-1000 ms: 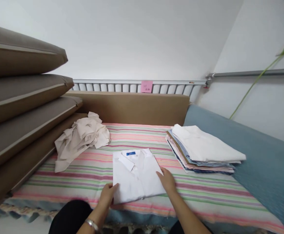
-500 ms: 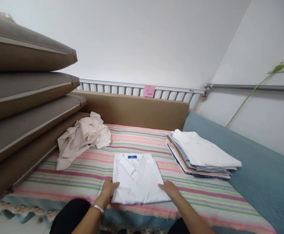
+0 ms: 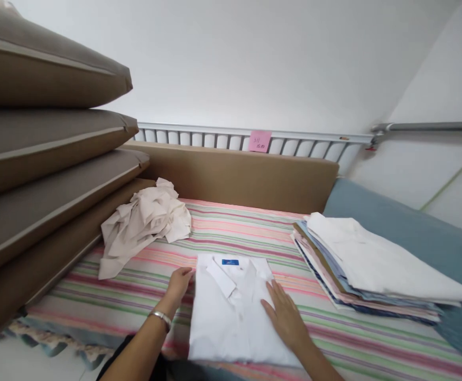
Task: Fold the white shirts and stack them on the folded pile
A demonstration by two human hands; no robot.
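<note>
A white folded shirt (image 3: 234, 323) lies face up in front of me, collar pointing away, with a blue label inside the neck. My left hand (image 3: 179, 284) is at its upper left edge, fingers curled and pressed together; whatever they may hold is too small to make out. On the shirt's right side my right hand (image 3: 288, 317) rests flat, fingers stretched out and palm down. A silver bracelet (image 3: 162, 318) circles my left wrist.
A stack of folded clothes (image 3: 373, 264) sits to the right, white on top. A crumpled cream cloth (image 3: 151, 217) lies at the left beside piled brown cushions (image 3: 56, 132). Behind the striped sheet (image 3: 231, 222) stand a brown panel (image 3: 239, 177) and a radiator (image 3: 199, 138) with a pink note.
My hands have moved up the shirt's sides from its lower part. The right hand has gone from gripping the edge to lying flat. The view has shifted slightly left and closer.
</note>
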